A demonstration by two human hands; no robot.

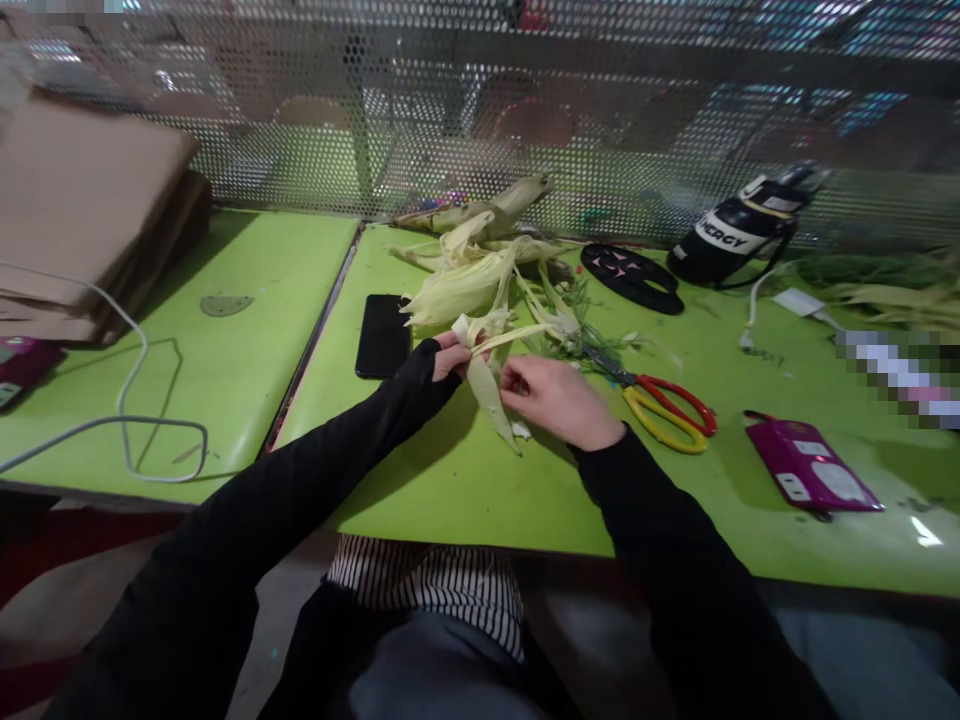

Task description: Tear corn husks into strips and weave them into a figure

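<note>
Pale corn husk strips [489,388] are gathered between my two hands above the green table. My left hand [450,358], in a black sleeve reaching over the palm, grips the husk strips at their bunched part. My right hand [559,397] is closed at the husk's right side, thumb and fingertips pressed together; what lies between them is hidden. Just beyond my hands lies a heap of corn husks [461,288]. A black phone [382,337] rests left of the heap. Scissors [667,412] with red and yellow handles lie right of my right hand, blades among green scraps.
A perforated metal screen [300,130] runs along the back of the green table [450,490]. A black bottle [727,240], a black holed disc [631,278] and a purple power strip [814,465] are at right. Brown cardboard [82,200] and a grey cable [142,350] lie left.
</note>
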